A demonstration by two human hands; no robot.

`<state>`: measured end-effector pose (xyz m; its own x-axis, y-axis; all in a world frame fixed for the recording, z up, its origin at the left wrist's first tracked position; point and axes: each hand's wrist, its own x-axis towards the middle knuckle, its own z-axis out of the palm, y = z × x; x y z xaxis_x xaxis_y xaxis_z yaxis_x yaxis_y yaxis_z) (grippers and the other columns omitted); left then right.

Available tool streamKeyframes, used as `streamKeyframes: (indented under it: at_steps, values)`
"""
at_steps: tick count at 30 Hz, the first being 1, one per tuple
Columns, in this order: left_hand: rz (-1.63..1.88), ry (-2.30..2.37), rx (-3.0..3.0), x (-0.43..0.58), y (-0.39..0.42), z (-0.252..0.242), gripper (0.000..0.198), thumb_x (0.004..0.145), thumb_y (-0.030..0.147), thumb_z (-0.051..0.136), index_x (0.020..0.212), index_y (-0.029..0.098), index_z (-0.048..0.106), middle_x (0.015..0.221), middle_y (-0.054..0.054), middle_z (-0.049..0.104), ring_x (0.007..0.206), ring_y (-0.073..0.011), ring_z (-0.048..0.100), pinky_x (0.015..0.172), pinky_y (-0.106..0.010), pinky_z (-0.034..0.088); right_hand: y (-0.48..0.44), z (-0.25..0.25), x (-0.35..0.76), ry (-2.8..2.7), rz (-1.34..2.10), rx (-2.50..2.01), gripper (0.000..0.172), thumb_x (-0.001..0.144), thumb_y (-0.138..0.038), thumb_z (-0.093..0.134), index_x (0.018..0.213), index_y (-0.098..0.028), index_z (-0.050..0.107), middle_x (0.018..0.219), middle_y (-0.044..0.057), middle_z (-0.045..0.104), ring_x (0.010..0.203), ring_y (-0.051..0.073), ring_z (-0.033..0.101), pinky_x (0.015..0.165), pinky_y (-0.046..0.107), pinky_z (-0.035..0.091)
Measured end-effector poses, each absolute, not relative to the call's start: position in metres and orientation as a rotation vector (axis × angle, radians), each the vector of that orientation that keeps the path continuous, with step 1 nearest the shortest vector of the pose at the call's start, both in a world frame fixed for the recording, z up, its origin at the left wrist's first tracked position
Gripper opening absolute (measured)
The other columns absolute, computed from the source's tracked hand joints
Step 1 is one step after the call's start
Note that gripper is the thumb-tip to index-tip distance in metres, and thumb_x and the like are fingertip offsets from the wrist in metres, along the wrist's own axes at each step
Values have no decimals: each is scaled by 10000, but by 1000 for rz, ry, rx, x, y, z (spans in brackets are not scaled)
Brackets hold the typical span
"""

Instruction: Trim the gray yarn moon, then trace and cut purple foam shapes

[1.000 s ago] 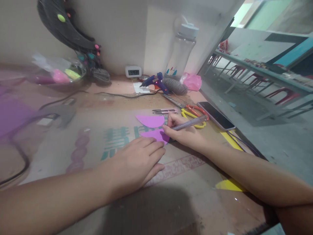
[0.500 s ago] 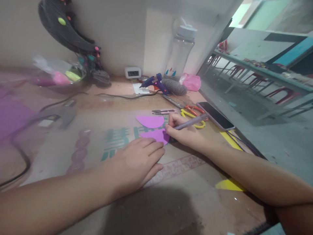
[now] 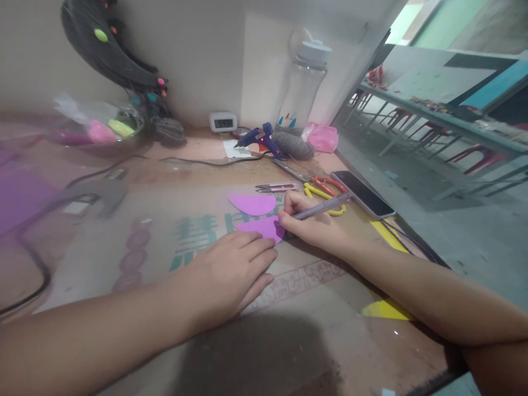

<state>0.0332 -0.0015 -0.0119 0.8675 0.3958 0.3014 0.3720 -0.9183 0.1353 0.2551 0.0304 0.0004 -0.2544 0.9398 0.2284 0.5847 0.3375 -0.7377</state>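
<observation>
The left hand [image 3: 231, 264] lies flat, fingers extended and close together, gripping nothing, their tips over the lower edge of the near purple piece [image 3: 266, 225]. The right hand [image 3: 311, 228] has thumb and fingers closed around a pen [image 3: 324, 207] at that piece's right end; the pen tip is hidden. The far purple piece [image 3: 252, 205] lies just beyond, clear of both hands.

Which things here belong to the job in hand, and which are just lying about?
Likely the job: pen in the right hand; lower purple piece, partly under the left hand; upper purple piece.

Seemingly lying about: glue gun; scissors; pink snips; phone; bottle; clock; gray yarn.
</observation>
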Motion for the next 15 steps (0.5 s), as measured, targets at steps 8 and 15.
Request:
streamKeyframes:
  at_steps: [8,15]
  values:
    - [476,617,2957,32,-2,-12,366,1030,321,409,1242,125,634,1264,-116,680,1178,-307,598,993,-495,497,31,1,255,-1954,730,-1348,272,834,-275,588,665,-225,381,588,-64,458,524,87,391,503,229,290]
    - [479,627,2954,33,-2,-9,355,1023,302,415,1238,127,637,1257,-118,685,1163,-300,611,1000,-491,494,31,3,255,-1974,735,-1350,258,802,-243,585,640,-226,386,574,-68,437,531,91,381,497,233,282]
